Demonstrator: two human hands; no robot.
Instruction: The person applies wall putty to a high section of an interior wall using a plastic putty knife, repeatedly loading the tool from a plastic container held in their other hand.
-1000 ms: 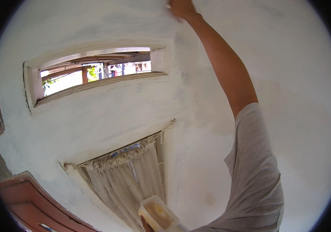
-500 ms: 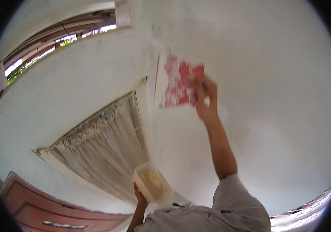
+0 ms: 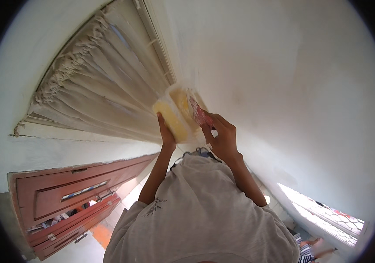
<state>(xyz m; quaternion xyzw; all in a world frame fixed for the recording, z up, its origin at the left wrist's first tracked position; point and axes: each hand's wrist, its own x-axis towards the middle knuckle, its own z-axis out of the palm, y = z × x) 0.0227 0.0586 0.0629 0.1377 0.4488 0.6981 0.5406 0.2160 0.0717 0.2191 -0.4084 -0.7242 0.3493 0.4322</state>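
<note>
In front of my chest my left hand (image 3: 168, 135) grips a translucent plastic tub (image 3: 170, 119) by its side, the thumb lying along the outer wall. Yellowish paste (image 3: 181, 100) shows inside the tub. My right hand (image 3: 223, 138) pinches a flat red spreader (image 3: 199, 115) smeared with white. The spreader is tilted nearly edge-on, with its blade down at the tub's opening. Whether its far edge touches the paste I cannot tell.
A pale wall (image 3: 292, 96) rises close on the right. To the left hangs a beige curtain (image 3: 99, 87) over a window, above a reddish door (image 3: 64, 197). A grilled window (image 3: 323, 215) is at lower right, near a person in striped clothing (image 3: 305, 250).
My right hand has come down from the wall, bringing the spreader to the tub. The tub is now in front of my chest. My view has tipped downward.
</note>
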